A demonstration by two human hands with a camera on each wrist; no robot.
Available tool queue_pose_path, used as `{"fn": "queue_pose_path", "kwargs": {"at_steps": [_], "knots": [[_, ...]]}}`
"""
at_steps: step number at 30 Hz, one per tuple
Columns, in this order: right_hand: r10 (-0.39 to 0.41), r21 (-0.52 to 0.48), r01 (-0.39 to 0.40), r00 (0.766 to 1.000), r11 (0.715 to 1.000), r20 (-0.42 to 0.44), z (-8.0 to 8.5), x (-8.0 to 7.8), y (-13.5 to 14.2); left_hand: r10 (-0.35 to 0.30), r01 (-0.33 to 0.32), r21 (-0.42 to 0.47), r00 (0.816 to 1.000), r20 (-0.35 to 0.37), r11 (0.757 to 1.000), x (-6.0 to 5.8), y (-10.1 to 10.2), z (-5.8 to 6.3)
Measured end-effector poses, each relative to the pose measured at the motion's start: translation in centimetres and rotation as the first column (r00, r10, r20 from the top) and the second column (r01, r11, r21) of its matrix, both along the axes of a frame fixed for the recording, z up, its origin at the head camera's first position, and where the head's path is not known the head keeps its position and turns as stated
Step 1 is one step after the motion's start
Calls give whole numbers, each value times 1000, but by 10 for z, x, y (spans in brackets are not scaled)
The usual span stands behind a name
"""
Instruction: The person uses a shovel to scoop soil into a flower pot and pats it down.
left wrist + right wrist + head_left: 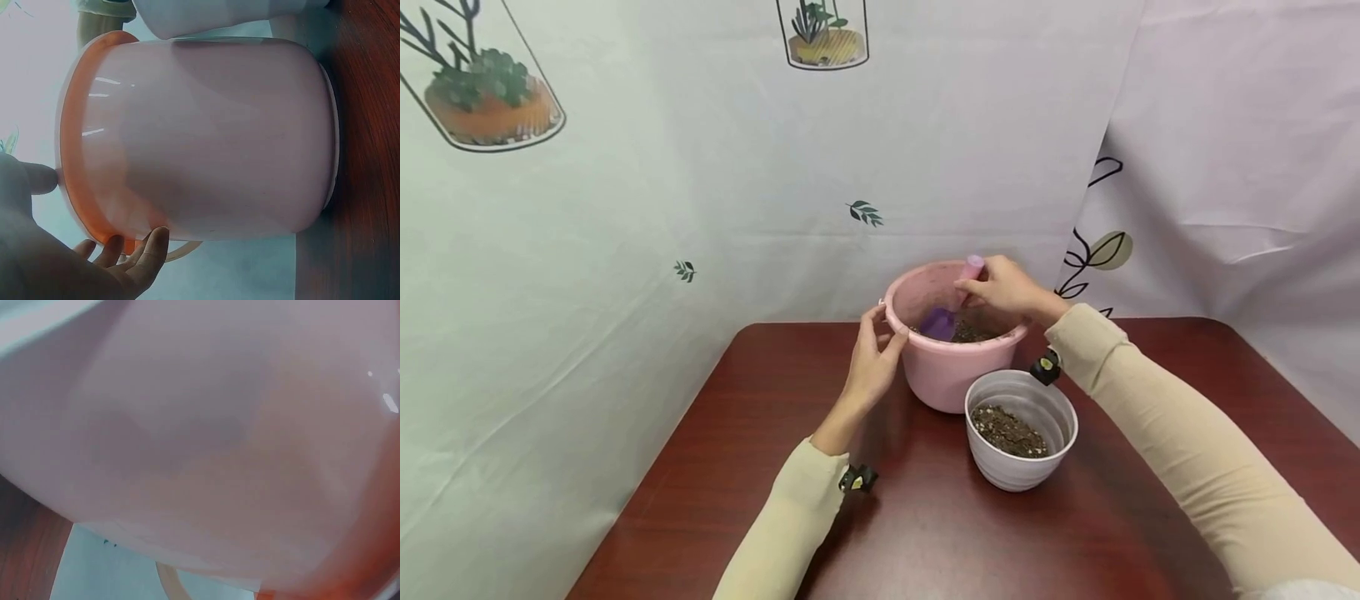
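A pink bucket (pixel 957 375) with dark soil (pixel 970 332) inside stands toward the back of the table. My left hand (pixel 874 360) grips its rim on the left side, thumb on the rim and fingers against the outer wall, as the left wrist view also shows. With my right hand (pixel 1002 287) I hold a small scoop by its pink handle. Its purple blade (pixel 937 324) points down into the bucket, right at the soil. The bucket's wall fills the right wrist view and hides the right hand there.
A whitish ridged pot (pixel 1013 468), partly filled with soil (pixel 1009 431), stands in front of the bucket, under the right wrist. Both are on a reddish-brown wooden table (pixel 925 533). A pale cloth with plant prints (pixel 760 167) hangs behind the table.
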State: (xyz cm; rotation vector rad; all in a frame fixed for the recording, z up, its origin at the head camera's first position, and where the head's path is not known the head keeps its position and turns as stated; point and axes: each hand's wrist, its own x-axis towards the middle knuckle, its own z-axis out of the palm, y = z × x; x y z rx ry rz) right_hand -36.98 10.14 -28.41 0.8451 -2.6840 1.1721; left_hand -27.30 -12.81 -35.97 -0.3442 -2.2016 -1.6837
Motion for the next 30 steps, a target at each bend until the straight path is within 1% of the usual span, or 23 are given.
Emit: {"fn": "queue_pose_path", "kwargs": {"at_steps": [2,5,7,10,12,16,19,24,26,28,30], "knots": [[20,-57,-18,999,998,44,-1,0,1,-10,10,6,1000,-5,1000,-1,0,0],[77,-182,-49,985,982,153,-1,-1,2,-17,18,12,1000,-9,1000,-1,1,0],[96,-231,-52,978,972,184,0,0,2,-12,12,14,1000,-7,1000,-1,0,0],[94,-259,-42,977,965,191,4,2,1,-7,8,17,1000,-6,1000,-2,0,1],[81,-262,-29,979,965,190,6,2,1,-11,11,18,1000,-1,1000,-3,0,2],[66,-273,-2,972,962,225,8,0,3,-12,12,14,1000,10,1000,-3,1,2],[58,-250,4,969,968,242,6,0,4,-4,4,18,1000,18,1000,-3,0,1],[-16,-171,49,982,984,189,4,2,8,5,-5,11,1000,15,1000,-1,0,-1],[-37,-170,68,983,983,179,6,3,9,4,-4,8,1000,11,1000,-1,0,0],[14,-259,53,968,964,250,7,5,10,2,-2,9,1000,7,1000,0,1,0],[72,-367,57,942,929,329,8,7,12,0,0,11,1000,6,1000,0,1,0]]}}
